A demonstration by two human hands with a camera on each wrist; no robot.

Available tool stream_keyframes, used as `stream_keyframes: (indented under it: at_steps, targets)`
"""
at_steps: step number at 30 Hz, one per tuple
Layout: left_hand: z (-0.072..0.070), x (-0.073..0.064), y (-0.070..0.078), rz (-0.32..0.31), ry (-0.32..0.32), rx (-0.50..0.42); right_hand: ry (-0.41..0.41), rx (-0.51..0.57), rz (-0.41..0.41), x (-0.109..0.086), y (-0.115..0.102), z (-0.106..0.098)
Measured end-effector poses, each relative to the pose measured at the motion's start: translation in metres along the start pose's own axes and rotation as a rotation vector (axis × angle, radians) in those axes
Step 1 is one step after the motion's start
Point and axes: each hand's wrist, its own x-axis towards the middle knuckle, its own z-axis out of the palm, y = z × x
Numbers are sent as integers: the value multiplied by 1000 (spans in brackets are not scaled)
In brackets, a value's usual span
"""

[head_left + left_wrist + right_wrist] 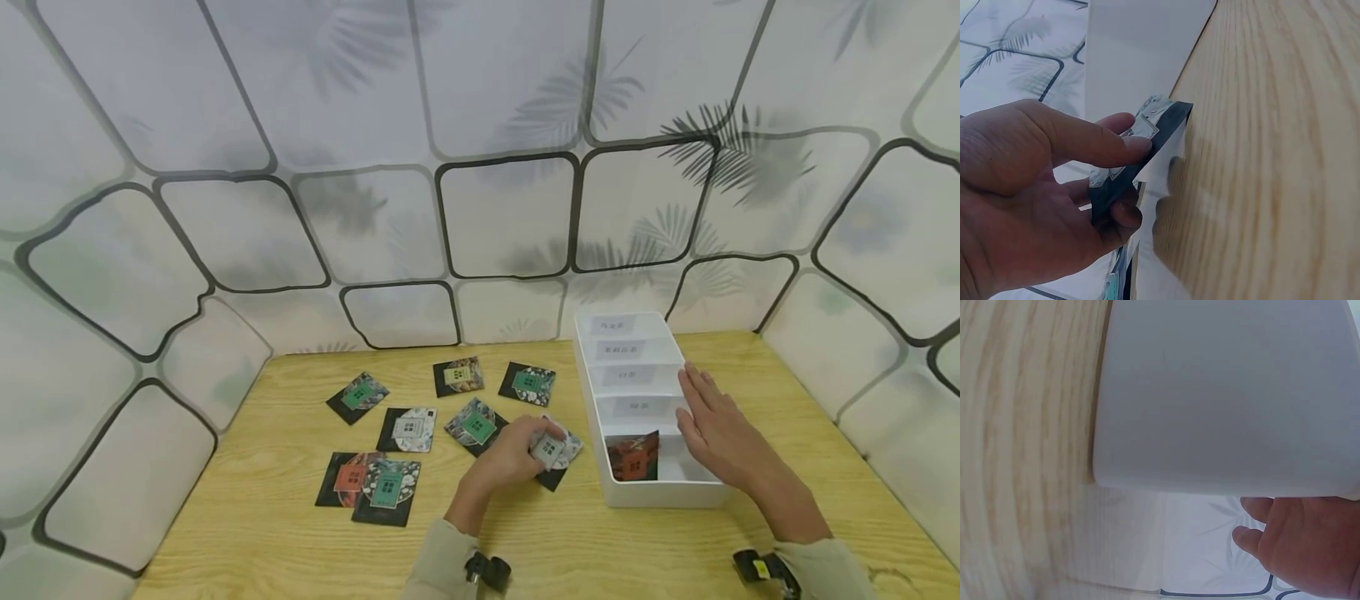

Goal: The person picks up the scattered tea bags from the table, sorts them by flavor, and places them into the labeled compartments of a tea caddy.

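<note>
My left hand [513, 452] pinches a black tea sachet [557, 450] with a grey-white label, thumb on one face and fingers behind. In the left wrist view the sachet [1169, 119] is tilted and raised off the wood. My right hand [723, 437] lies along the right rim of a white divided box [663, 495], its fingers straight. The right wrist view shows the box wall [1222, 400] with part of the hand [1310, 547] beyond it. A red-labelled sachet [633, 458] leans in the box's front compartment.
Several sachets lie left of the box: a green-labelled one [477, 427] beside my left hand, a yellow-labelled one [458, 377] behind, and a green one [387, 493] overlapping a red one [341, 479]. Paper labels [626, 375] mark the box's dividers. A patterned backdrop [510, 217] encloses the wooden table [285, 558].
</note>
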Motion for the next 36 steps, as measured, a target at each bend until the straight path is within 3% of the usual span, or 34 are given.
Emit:
stream_keyframes:
  at_steps: [4,12,21,36]
  targets:
    - [-2,-1,-1,2,15,-36,-4,-2,-2,0,0,0]
    - [-5,-1,-5,-13,118,-166,-24,-1,10,1,0,-1]
    - [-8,1,-3,16,233,-211,-13,-1,6,0,-2,-2]
    - [-13,3,5,101,328,-203,-26,-41,30,1,-4,-5]
